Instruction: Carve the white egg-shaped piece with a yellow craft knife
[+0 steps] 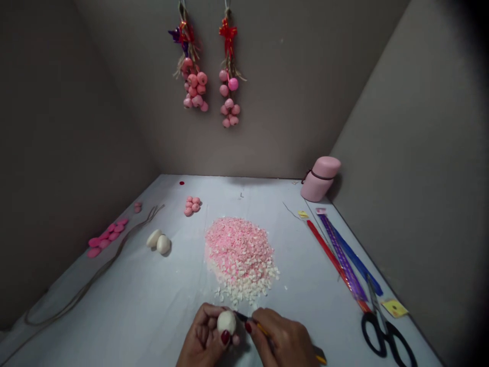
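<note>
My left hand point(201, 339) is closed around a small white ball point(226, 323), its thumb pressed on the front. In my right hand point(287, 337) is a knife point(262, 329) with a yellow-and-black handle, gripped like a pencil. The dark blade meets or lies very close to the ball's right side; contact is hard to tell. Just beyond both hands lies a heap of pink and white chips point(240, 252), with the whiter pieces on the near side.
Left are two white egg-like pieces point(163, 244), bright pink ovals point(104, 240), twine point(91, 280) and pink balls point(192, 205). Right are black-handled scissors point(385, 334), red point(326, 247), purple point(342, 257) and blue strips point(359, 262), and a pink flask point(320, 179). Two strung bunches point(195, 84) hang behind.
</note>
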{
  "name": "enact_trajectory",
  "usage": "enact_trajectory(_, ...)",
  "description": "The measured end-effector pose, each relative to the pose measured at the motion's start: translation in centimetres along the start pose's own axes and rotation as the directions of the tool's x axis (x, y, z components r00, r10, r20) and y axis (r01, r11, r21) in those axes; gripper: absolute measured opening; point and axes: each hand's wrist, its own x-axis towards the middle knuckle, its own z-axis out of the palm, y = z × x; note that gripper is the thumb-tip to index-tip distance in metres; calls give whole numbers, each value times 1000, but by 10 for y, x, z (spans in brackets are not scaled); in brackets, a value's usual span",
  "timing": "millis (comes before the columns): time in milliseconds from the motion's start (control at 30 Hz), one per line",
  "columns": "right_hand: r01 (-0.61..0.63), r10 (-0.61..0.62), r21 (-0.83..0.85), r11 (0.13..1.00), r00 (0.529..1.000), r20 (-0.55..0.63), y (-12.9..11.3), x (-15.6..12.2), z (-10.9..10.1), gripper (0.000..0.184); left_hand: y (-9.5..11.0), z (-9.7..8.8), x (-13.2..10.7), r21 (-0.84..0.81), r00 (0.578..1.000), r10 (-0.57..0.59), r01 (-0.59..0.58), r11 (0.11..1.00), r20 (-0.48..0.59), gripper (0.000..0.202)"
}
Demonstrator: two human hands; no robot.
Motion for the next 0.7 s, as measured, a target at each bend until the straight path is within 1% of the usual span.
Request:
enact_trajectory(67,36,-36,1,999,999,12,-2,-1,2,41,0,-1,2,-29,1000,-1,1,1000,17,30)
enact_trajectory(200,89,-88,-23,996,995,36,-4,-3,7,43,-2,-2,3,-72,1000,-21,21,997,-3,31)
enact_trajectory(333,113,-110,-57,992,992,57,-3,-5,10,43,-3,-3,3,-63,999,-31,28,998,-39,32)
enact_trajectory(433,113,-110,-42,993,992,65,-3,-5,12,40,-4,-4,2,-52,999,-20,18,998,-50,32)
enact_trajectory(500,129,-126,-47,991,990,60,-3,-4,12,39,-3,-4,2,-51,999,-22,20,998,-43,32)
enact_trajectory(633,155,-153,-136,978,988,25,-5,-3,11,41,-2,-2,1,-49,998,-60,59,997,-25,32)
enact_trajectory(700,157,-158,-164,974,987,7,-6,-3,10,43,-1,-1,1,-43,998,-61,60,997,-26,33)
